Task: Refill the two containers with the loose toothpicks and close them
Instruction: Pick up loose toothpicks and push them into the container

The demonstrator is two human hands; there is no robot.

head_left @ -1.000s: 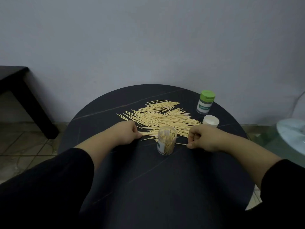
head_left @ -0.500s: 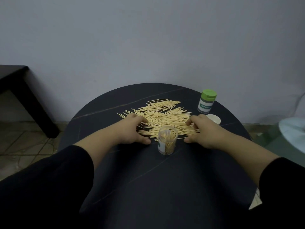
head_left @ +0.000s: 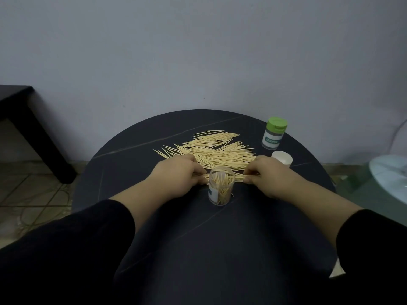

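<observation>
- Loose toothpicks [head_left: 218,148]: a wide pale heap at centre-back of a dark round table [head_left: 220,249], most lying left-to-right.
- At the heap's front edge, a small bundle [head_left: 240,177] is held sideways btwn both hands, just behind the clear container.
- Left hand [head_left: 178,176]: fingers curled, thumb & fingertips pinching the bundle's left ends.
- Right hand [head_left: 269,175]: same pinch on the right ends. Neither hand holds anything else.
- Clear container [head_left: 221,188]: upright, lid off, btwn the two hands. It is approx half full, w/ sticks leaning at loose angles.
- White lid [head_left: 283,158]: on the table just beyond the right hand, prob. this container's.
- Green-lidded container [head_left: 274,134]: upright at back right, lid on. Contents can't be told.
- Step in hand, as I judge it: squaring a bundle to load.
- To do it well: level the ends, keep the sticks parallel, tip the bundle upright over the mouth & lower it ends-first.
- A slanted entry could jam on the sticks inside or tip the light container, so steady it w/ one hand.
- Most of the heap is unpicked, so the task looks early.
- Further out: a black side table [head_left: 15,100] at far left, a pale dish [head_left: 389,175] at the right edge.
</observation>
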